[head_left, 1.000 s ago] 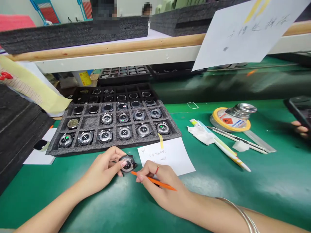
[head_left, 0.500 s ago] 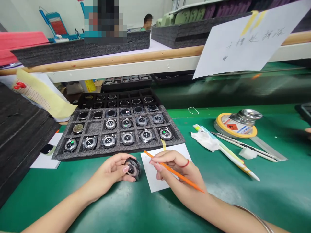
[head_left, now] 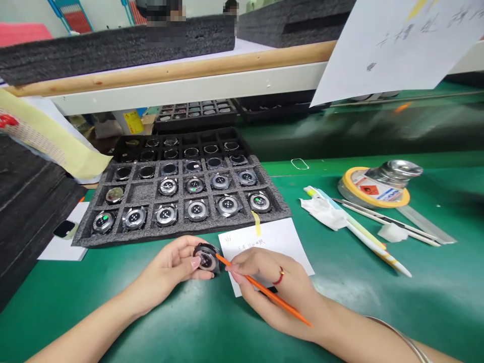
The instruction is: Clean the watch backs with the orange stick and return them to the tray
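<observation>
A: Head view, where's the watch (head_left: 207,259) at?

B: Left hand (head_left: 179,264) has it, coming in from its 9 o'clock. Thumb's pressed on the round face, other fingers curled behind, so that's a proper grip. Can't tell if it's touching the green table (head_left: 170,327) or just above.

A: And the right hand (head_left: 266,282)?

B: Around 4 o'clock from the watch, fingers pinched on an orange stick (head_left: 278,301) like a pen. Tip's right at the watch's edge, tail end slants down toward 4. Can't tell if the tip actually touches. There's a red ring (head_left: 279,276) on one finger too.

A: What else is around it?

B: Big foam tray (head_left: 140,194) at 11 o'clock, watches sitting in most of its slots. Paper note (head_left: 282,239) between 2 and 3, partly hidden by the right hand. Further out at 2 there's a white cloth (head_left: 325,215) on the table, then a yellow roll of tape (head_left: 406,197) with a metal pot (head_left: 395,172) on it.
</observation>
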The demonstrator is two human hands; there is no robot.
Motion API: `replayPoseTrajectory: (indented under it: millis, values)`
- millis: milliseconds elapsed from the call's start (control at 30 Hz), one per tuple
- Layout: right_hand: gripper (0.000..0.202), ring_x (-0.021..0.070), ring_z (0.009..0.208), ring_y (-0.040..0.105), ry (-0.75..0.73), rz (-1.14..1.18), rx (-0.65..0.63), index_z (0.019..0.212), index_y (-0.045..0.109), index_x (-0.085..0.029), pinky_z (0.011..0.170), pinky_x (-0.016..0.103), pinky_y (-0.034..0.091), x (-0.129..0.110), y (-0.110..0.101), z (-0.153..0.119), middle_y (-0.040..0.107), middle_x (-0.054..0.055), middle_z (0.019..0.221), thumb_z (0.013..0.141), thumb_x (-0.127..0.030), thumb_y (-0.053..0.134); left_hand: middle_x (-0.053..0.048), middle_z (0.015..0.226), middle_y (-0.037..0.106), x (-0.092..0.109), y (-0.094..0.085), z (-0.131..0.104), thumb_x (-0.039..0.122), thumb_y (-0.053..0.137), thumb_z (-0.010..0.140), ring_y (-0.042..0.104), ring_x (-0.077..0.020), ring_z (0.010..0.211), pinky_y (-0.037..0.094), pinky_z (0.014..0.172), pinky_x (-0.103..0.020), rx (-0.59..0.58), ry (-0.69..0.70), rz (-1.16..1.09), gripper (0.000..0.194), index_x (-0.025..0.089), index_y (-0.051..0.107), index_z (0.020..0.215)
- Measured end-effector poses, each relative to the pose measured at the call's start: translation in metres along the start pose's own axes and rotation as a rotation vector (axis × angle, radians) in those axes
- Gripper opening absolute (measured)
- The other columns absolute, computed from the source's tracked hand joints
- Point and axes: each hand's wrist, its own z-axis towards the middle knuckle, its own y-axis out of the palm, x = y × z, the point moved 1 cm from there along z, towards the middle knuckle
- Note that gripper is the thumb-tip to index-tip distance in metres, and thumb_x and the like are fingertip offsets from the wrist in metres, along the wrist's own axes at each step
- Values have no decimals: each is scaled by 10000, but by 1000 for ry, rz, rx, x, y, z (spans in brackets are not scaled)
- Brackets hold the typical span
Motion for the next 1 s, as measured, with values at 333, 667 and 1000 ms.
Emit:
replayPoseTrajectory:
  millis: [333,667,1000]
  values:
    - [166,151,802,646,19,-58,-89,916,481,-225,717,274,531,4,1,-6,638,39,864,963,-66,489,-87,1073,678,0,6,-5,402,730,884,654,-220,989,614,843,-362,74,35,167,333,203,567,1095]
    - [159,165,780,650,-46,-117,-131,947,511,-227,685,286,540,3,4,-4,671,60,879,961,-71,489,-104,1074,710,1,-3,-7,424,531,965,681,-234,959,592,853,-339,29,34,180,360,189,642,1214]
    - [206,155,712,619,-175,-302,-216,922,543,-214,656,283,526,3,10,-6,711,53,872,916,-14,494,-47,915,643,3,5,-3,543,684,881,674,-177,778,616,706,-298,118,18,280,412,191,655,1093]
